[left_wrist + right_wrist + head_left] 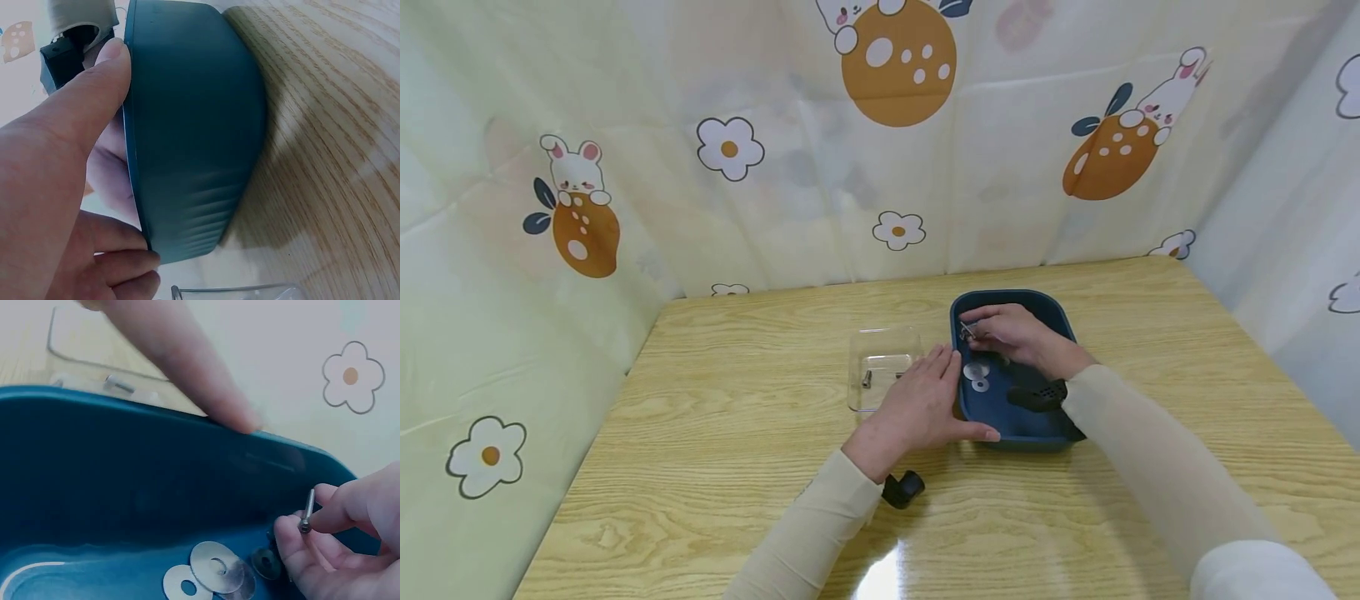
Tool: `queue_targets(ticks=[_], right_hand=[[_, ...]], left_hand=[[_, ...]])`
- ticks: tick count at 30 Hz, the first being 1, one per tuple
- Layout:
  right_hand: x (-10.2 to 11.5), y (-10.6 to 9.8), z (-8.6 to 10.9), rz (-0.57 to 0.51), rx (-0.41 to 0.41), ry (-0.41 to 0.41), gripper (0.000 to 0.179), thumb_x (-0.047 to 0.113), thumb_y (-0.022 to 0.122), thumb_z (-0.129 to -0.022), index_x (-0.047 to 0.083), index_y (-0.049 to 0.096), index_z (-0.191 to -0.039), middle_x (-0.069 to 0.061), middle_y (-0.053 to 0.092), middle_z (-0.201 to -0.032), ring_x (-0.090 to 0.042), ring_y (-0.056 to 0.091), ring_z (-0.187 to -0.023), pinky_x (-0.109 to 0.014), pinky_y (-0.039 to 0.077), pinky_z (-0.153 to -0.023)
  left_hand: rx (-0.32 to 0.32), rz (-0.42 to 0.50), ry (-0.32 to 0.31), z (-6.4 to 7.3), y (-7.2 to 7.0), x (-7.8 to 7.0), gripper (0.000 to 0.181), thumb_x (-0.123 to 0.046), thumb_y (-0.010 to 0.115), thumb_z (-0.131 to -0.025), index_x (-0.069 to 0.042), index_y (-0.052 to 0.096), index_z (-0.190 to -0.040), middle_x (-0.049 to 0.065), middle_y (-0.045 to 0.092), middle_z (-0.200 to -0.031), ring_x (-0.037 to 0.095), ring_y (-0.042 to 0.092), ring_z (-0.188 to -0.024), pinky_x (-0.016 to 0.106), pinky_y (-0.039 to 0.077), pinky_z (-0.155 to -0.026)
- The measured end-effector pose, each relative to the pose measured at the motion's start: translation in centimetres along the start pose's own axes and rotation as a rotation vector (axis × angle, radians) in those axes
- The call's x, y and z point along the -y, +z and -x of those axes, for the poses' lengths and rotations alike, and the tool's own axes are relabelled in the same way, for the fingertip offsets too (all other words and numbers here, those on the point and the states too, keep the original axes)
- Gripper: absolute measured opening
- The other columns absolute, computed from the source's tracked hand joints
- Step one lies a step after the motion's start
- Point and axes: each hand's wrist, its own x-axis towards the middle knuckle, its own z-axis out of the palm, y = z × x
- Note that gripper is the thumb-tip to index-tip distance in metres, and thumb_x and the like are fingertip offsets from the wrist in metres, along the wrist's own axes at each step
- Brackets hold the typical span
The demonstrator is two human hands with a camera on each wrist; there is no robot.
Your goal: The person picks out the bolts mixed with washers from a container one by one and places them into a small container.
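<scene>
My right hand reaches into a dark blue plastic bin and pinches a small metal screw between thumb and fingers. Below it, several flat washers lie overlapping on the bin's floor, and a darker washer sits close to the fingers. My left hand rests along the bin's left rim, fingers extended, with the thumb over the near corner. In the left wrist view its fingertips touch the rim. A clear shallow tray stands left of the bin, partly behind that hand.
One small screw lies in the clear tray, with another metal piece beside the left hand. A wooden table carries everything. Patterned curtains hang at the back and sides. Black wrist cameras sit on both wrists.
</scene>
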Motion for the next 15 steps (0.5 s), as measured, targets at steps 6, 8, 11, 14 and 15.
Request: queue_targets(ticks=[6, 8, 11, 14, 15], right_hand=[[0.05, -0.52, -0.12, -0.097, 0.057, 0.015, 0.046, 0.002, 0.042, -0.102, -0.003, 0.041, -0.148, -0.021, 0.056, -0.127, -0.019, 0.063, -0.104, -0.027, 0.055, -0.093], [-0.02, -0.61, -0.21, -0.11, 0.051, 0.018, 0.044, 0.002, 0.043, -0.102, -0.005, 0.042, -0.146, -0.019, 0.059, -0.124, -0.018, 0.065, -0.102, -0.026, 0.056, -0.09], [-0.1, -0.64, -0.24, -0.116, 0.036, 0.021, 0.041, 0.003, 0.044, -0.103, -0.007, 0.044, -0.143, -0.018, 0.063, -0.12, -0.017, 0.067, -0.1, -0.028, 0.057, -0.091], [-0.07, -0.57, -0.18, -0.136, 0.025, 0.026, 0.04, 0.003, 0.045, -0.103, -0.009, 0.044, -0.142, -0.02, 0.064, -0.12, -0.017, 0.069, -0.099, -0.03, 0.057, -0.094], [-0.03, -0.53, -0.15, -0.143, 0.026, 0.028, 0.04, 0.003, 0.045, -0.103, -0.009, 0.043, -0.142, -0.021, 0.064, -0.121, -0.017, 0.07, -0.099, -0.031, 0.056, -0.095]], left_hand=[[0.01, -0.008, -0.005, -0.02, -0.07, -0.04, 0.117, -0.083, 0.054, -0.077, -0.009, 0.017, -0.159, 0.009, 0.018, -0.167, 0.021, 0.016, -0.155, 0.038, 0.022, -0.125], [0.009, -0.01, -0.003, -0.05, -0.06, -0.03, 0.117, -0.083, 0.054, -0.077, -0.008, 0.017, -0.159, 0.009, 0.018, -0.167, 0.021, 0.016, -0.155, 0.038, 0.022, -0.125], [0.004, -0.012, 0.001, -0.07, -0.06, 0.0, 0.117, -0.083, 0.054, -0.077, -0.008, 0.018, -0.159, 0.01, 0.019, -0.166, 0.022, 0.016, -0.155, 0.038, 0.022, -0.125], [0.004, -0.006, 0.001, -0.1, -0.08, 0.04, 0.117, -0.083, 0.054, -0.077, -0.007, 0.019, -0.159, 0.01, 0.019, -0.166, 0.022, 0.016, -0.155, 0.038, 0.022, -0.125], [0.005, -0.001, 0.0, -0.1, -0.09, 0.05, 0.117, -0.083, 0.055, -0.077, -0.007, 0.019, -0.159, 0.01, 0.019, -0.166, 0.022, 0.016, -0.155, 0.038, 0.021, -0.125]])
